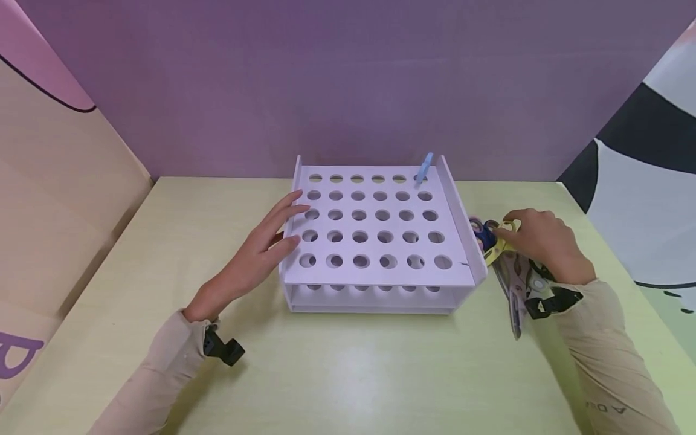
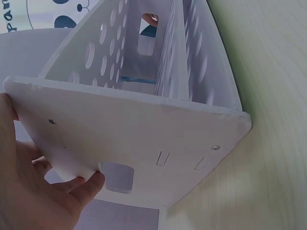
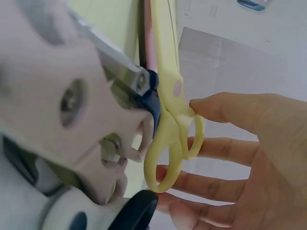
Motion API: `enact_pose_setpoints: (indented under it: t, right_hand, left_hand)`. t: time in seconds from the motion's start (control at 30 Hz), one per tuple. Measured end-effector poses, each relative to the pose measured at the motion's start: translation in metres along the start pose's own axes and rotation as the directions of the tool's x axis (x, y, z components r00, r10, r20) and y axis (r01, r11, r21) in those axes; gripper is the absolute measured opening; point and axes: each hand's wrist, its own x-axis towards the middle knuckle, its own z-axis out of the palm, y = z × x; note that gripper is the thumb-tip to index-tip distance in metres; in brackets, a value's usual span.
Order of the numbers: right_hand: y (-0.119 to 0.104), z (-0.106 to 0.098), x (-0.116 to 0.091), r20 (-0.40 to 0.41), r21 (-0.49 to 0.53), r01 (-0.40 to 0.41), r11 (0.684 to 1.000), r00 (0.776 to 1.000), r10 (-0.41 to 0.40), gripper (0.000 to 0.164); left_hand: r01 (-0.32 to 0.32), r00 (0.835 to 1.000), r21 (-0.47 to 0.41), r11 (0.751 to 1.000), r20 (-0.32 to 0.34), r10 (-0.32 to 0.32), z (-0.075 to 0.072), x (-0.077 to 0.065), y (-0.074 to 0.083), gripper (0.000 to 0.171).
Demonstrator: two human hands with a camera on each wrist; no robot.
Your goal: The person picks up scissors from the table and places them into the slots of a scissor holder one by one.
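A white rack (image 1: 370, 226) with rows of round holes stands on the table. My left hand (image 1: 255, 248) rests at its left side panel (image 2: 129, 129), index and middle fingers stretched over the upper edge. In the left wrist view, other fingertips touch the panel's outer face beside a cut-out slot. To the right of the rack, my right hand (image 1: 546, 241) pinches yellow scissors (image 3: 168, 115) by the handles, between thumb and fingers. Blue-handled scissors (image 1: 481, 232) lie against them, and larger pinkish-grey scissors (image 3: 53, 96) are close by.
A slim light blue piece (image 1: 425, 167) pokes up from the rack's back right hole. Pale handles with black parts (image 3: 86, 211) lie under my right wrist. A purple wall (image 1: 348, 84) stands behind the table (image 1: 348, 374), with printed panels at both sides.
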Motion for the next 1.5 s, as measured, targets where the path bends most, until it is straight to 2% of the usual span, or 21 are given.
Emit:
enact_pose_setpoints:
  t: [0.27,0.53,1.07,1.23,1.4,1.5]
  right_hand:
    - [-0.001,-0.007,-0.004,-0.127,0.019,0.047,0.999,0.991,-0.044,0.056]
    - [-0.007,-0.018,-0.01,-0.269,0.083,0.103,0.991,0.96,-0.077,0.049]
    - [-0.015,-0.025,-0.014,-0.372,0.169,0.139,0.976,0.926,-0.067,0.055]
    - [-0.018,-0.026,-0.015,-0.404,0.16,0.161,0.974,0.911,-0.085,0.048]
    - [-0.023,-0.029,-0.018,-0.458,0.17,0.216,0.961,0.881,-0.117,0.045]
    - [-0.027,-0.033,-0.021,-0.509,0.173,0.258,0.951,0.85,-0.138,0.042]
  left_hand:
    - [0.008,1.0,0.009,1.0,0.001,-0.008,0.0,-0.001,0.001,0.045]
    - [0.0,1.0,0.014,1.0,-0.001,0.0,-0.001,0.0,0.002,0.045]
    - [0.009,1.0,0.036,0.999,-0.016,-0.009,-0.001,0.0,0.002,0.044]
    - [0.016,1.0,0.044,0.999,-0.02,-0.015,-0.001,0.001,0.001,0.042]
    - [0.006,1.0,0.034,0.999,-0.02,-0.005,-0.001,0.001,0.001,0.041]
    - [0.005,1.0,0.031,0.999,-0.021,-0.004,-0.001,0.001,0.002,0.04]
